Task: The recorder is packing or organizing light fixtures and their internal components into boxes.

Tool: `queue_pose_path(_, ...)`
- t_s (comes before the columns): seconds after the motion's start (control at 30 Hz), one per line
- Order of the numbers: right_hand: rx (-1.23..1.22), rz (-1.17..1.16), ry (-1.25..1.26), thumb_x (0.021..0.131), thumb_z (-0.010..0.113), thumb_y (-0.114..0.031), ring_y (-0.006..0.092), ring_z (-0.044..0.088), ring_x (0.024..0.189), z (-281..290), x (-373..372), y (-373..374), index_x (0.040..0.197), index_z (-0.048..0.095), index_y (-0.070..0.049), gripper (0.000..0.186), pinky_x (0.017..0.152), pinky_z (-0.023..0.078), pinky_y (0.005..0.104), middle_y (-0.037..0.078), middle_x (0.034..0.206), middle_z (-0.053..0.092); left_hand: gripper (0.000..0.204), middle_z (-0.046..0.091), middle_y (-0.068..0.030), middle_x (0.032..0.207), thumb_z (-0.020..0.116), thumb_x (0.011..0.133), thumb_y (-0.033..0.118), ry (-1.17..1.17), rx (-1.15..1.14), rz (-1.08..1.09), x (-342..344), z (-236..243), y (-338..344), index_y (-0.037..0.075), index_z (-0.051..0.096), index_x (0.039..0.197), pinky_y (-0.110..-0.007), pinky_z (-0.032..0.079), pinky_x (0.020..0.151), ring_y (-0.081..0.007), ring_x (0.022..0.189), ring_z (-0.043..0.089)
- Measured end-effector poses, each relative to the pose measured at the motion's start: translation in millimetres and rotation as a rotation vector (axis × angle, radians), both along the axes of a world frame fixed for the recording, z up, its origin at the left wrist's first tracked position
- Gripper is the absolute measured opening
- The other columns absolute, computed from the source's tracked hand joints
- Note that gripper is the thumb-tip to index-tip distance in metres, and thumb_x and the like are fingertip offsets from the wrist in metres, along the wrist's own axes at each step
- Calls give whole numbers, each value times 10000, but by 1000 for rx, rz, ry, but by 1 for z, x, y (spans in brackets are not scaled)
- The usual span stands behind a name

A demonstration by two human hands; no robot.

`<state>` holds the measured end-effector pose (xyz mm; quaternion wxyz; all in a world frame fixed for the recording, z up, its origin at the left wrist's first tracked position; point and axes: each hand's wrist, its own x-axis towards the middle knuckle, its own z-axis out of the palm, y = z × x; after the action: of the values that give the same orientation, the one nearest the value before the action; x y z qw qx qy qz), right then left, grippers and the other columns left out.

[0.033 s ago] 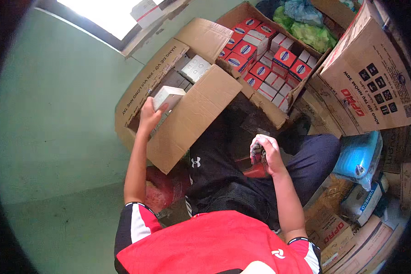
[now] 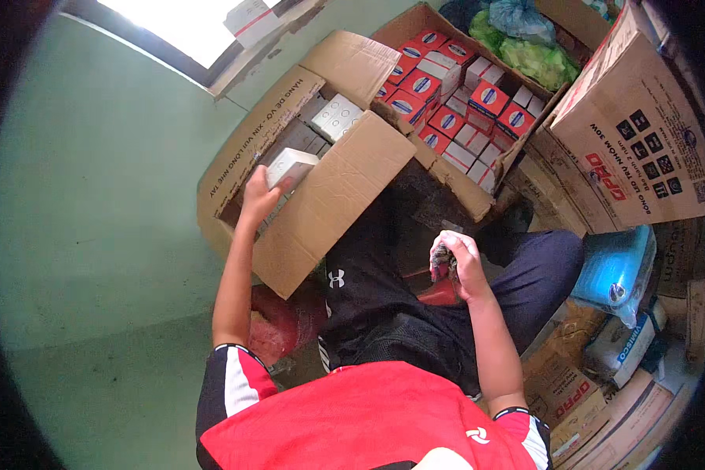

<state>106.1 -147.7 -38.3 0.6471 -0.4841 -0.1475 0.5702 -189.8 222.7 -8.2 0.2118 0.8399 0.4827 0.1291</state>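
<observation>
My left hand (image 2: 260, 194) grips the near-left end of a small white box (image 2: 293, 166), its thumb and fingers around it. The small box is tilted over an open brown carton (image 2: 309, 215), whose near flap leans out toward me. Inside the carton, behind the held box, lie more white boxes (image 2: 337, 116) with round marks on top. My right hand (image 2: 460, 262) is closed above my lap, apart from the cartons. Something dark and crumpled-looking, with a bit of pink, shows between its fingers; I cannot make out what it is.
A second open carton (image 2: 475, 205) behind holds several red-and-white boxes (image 2: 446, 121). Green and blue plastic bags (image 2: 536, 59) lie beyond it. A large carton (image 2: 619, 149), a blue plastic-wrapped pack (image 2: 617, 262) and flattened cardboard (image 2: 560, 392) crowd my right. A green wall (image 2: 117, 219) borders the left.
</observation>
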Motion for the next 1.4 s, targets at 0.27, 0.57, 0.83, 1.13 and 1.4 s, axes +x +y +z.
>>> queue_pose_path(0.27, -27, -10, -153, 1066, 611, -312, 130, 648, 640, -17, 2, 13, 853, 683, -48, 346, 619, 532, 299, 37, 755, 673, 579, 671, -241, 1159, 839, 863, 537, 357, 96, -29, -3, -81, 95, 47, 638, 1096, -548, 518, 906, -451, 1150, 655)
queue_pose_path(0.57, -102, 23, -146, 1049, 687, -236, 55, 604, 739, -19, -2, 29, 881, 715, -35, 263, 676, 488, 264, -19, 813, 686, 522, 618, -293, 1230, 824, 913, 433, -57, 374, -42, 29, -31, 158, 0, 629, 1129, -601, 440, 1006, -465, 1151, 588)
queue_pose_path(0.83, -163, 98, -398, 1011, 747, -243, 44, 626, 730, -26, -7, 44, 919, 718, -30, 233, 666, 512, 256, -24, 808, 702, 620, 618, -223, 1277, 815, 899, 449, 97, 565, -74, 115, -54, 197, 24, 674, 1327, -545, 424, 1053, -424, 1214, 528)
queue_pose_path(1.13, -246, 105, -517, 964, 787, -292, 36, 568, 665, -38, -8, 51, 901, 741, -32, 271, 625, 479, 273, -40, 725, 664, 693, 592, -268, 1489, 779, 939, 470, -121, 232, 124, 150, -131, 231, 33, 618, 1453, -517, 432, 1169, -438, 1413, 537)
queue_pose_path(1.4, -267, 164, -551, 999, 747, -234, 35, 613, 724, -37, -6, 50, 947, 719, -23, 219, 657, 501, 247, -31, 814, 693, 588, 672, -216, 1401, 757, 969, 404, -17, 353, 74, 160, -130, 210, 47, 635, 1420, -523, 471, 1120, -414, 1328, 614)
